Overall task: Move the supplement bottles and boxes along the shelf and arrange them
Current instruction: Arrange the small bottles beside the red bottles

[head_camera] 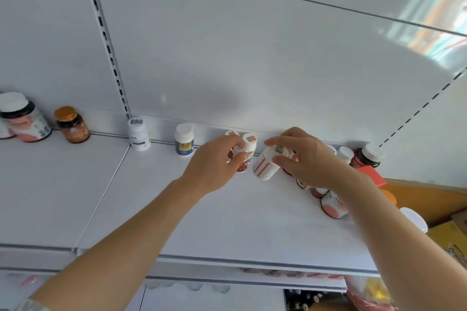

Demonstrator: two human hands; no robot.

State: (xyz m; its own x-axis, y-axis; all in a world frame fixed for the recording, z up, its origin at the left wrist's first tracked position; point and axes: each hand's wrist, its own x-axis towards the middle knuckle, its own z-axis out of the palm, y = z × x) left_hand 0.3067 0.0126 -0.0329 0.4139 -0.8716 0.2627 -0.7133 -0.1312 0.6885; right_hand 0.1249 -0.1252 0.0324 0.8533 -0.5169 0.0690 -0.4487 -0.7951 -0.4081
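My left hand [217,161] grips a small white-capped bottle with a dark red label [243,159] at the back of the white shelf [227,222]. Another white bottle [250,145] stands right behind it. My right hand [305,159] holds a tilted white bottle with orange stripes [265,165] by its cap end, just right of the left hand. Beneath my right wrist lie several bottles, among them a pink-labelled one [333,206]. A white bottle with a blue label [184,142] and a plain white bottle [139,134] stand along the back to the left.
Far left on the neighbouring shelf stand an amber bottle with a gold cap [72,125] and a large dark bottle with a white lid [25,117]. At the right end are a dark red-labelled bottle [367,158], an orange box [371,175] and yellow cartons [447,240]. A slotted upright [108,40] divides the back panels.
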